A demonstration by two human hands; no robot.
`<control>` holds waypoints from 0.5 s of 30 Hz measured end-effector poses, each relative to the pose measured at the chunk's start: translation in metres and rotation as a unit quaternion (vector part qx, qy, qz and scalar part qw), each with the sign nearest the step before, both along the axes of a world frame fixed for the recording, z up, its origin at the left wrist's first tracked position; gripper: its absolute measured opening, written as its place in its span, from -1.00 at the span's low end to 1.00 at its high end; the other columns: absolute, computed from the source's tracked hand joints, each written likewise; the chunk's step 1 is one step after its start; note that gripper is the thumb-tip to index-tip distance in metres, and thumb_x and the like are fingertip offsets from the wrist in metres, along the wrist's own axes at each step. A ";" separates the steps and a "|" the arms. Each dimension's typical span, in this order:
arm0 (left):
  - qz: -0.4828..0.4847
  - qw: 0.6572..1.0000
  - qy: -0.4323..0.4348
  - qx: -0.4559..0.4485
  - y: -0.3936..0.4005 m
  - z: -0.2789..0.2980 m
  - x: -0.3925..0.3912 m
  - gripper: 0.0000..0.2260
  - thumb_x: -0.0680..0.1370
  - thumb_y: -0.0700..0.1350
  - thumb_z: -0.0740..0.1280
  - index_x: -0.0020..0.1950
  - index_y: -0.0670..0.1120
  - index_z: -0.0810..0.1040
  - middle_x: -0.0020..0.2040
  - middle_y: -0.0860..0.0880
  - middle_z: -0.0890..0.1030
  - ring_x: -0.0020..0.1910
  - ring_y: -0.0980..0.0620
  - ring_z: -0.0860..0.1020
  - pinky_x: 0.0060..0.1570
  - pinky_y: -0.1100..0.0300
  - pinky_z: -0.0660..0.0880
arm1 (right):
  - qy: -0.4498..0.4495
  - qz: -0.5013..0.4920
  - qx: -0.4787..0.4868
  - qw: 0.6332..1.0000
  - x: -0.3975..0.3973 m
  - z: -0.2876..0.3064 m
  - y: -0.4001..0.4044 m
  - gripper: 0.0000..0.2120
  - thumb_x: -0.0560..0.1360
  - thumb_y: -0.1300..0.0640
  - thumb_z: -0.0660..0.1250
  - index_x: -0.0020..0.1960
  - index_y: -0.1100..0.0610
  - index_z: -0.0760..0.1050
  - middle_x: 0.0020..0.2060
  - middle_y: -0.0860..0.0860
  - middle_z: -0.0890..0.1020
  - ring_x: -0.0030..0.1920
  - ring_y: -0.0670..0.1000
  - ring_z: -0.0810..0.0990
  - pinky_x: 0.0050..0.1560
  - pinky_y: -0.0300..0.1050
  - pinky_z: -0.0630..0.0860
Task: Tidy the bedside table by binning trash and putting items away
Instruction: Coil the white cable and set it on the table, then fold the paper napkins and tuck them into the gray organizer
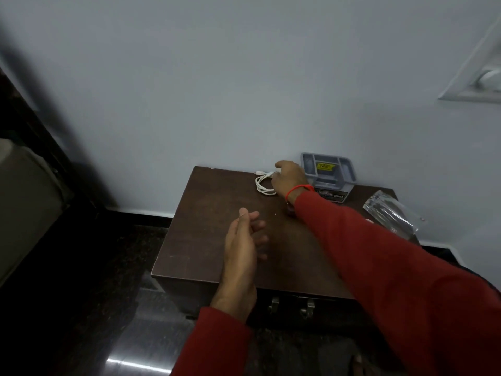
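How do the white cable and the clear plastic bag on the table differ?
The cable is white and coiled near the back wall; the bag is transparent and lies flat at the table's right edge. The right hand touches the cable; nothing touches the bag. Both rest on the brown table.

We see a dark, matt wooden bedside table (pixel 211 240), a glossy white plastic cable (pixel 261 185), a grey plastic organiser (pixel 329 169), crinkled clear plastic wrapping (pixel 390 213) at right, polished stone floor (pixel 141 321).

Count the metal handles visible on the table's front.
2: one handle left, one handle right, side by side below the bedside table top edge. The right sleeve may hide more.
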State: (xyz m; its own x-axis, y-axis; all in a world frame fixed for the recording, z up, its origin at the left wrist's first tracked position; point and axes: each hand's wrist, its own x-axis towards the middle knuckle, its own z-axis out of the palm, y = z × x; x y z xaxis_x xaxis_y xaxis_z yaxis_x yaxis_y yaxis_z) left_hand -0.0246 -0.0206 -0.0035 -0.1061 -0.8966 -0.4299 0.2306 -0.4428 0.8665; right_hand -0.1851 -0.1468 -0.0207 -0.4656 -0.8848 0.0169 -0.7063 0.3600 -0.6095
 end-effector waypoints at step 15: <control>-0.042 0.992 0.060 -0.101 0.028 -0.006 -0.039 -0.77 0.69 -0.29 0.20 0.27 -0.05 0.51 0.19 -0.04 0.66 0.15 -0.01 0.65 -0.01 0.13 0.60 | 0.009 0.036 -0.138 0.990 -0.134 0.000 0.231 -0.62 0.51 0.39 0.21 0.18 0.05 0.58 0.02 -0.16 0.63 0.05 -0.16 0.58 0.17 -0.13 0.53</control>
